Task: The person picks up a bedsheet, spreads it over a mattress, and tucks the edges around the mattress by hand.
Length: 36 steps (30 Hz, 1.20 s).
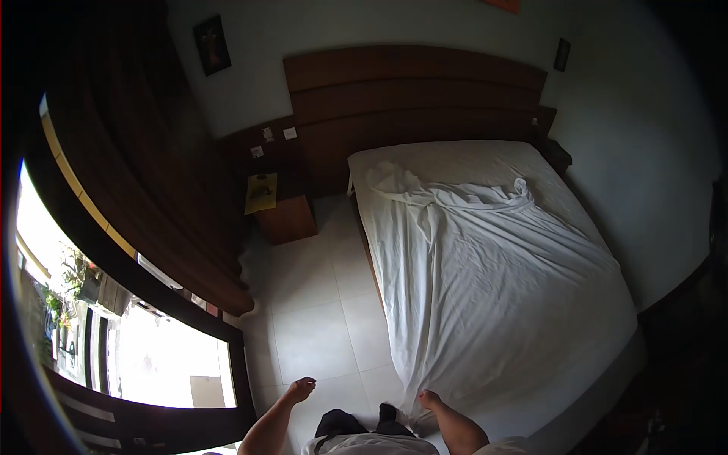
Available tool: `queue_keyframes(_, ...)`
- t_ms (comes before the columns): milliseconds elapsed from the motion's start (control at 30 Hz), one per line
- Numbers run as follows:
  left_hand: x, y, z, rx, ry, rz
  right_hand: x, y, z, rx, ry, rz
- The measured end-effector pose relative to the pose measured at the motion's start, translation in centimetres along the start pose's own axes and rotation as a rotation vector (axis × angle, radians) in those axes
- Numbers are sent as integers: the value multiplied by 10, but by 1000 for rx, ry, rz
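Though rumpled, sheet (pixel 485 262) in right fingers (pixel 425 396)

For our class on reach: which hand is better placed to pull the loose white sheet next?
Probably the right hand: it is at the sheet's gathered near end, while the left hand is out over the tiled floor.

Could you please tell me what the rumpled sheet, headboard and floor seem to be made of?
Rumpled sheet: thin cloth, perhaps cotton, matte, judging by its soft folds. Headboard: likely wood or veneer, dull, given its brown panels. Floor: probably ceramic tile, pale and smooth, as the straight joints suggest.
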<state>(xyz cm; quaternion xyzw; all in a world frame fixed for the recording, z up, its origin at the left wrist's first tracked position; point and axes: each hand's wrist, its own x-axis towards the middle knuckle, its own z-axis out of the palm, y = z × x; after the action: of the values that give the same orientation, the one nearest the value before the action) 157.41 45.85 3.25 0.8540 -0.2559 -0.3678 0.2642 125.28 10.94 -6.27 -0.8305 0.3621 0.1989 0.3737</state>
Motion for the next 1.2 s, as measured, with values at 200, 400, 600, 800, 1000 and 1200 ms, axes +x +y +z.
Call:
queue_keyframes(200,92,-105,-86,-29,-127,-273,150,-51,-45,47,113,-42)
queue_keyframes(400,241,-78,-228,-134,-138,-469,294,-59,-20,-227,87,-203)
queue_keyframes(600,511,-37,-368,212,-208,-75,406,-123,-5,175,6,-245)
queue_keyframes(800,721,176,-464,408,-215,128,497,-235,-109,235,147,-3)
queue_keyframes(1000,931,258,-438,585,-360,313,661,-292,-231,-2,1,85)
queue_keyframes(1200,1039,368,-390,850,-301,591,791,-378,-363,969,517,436)
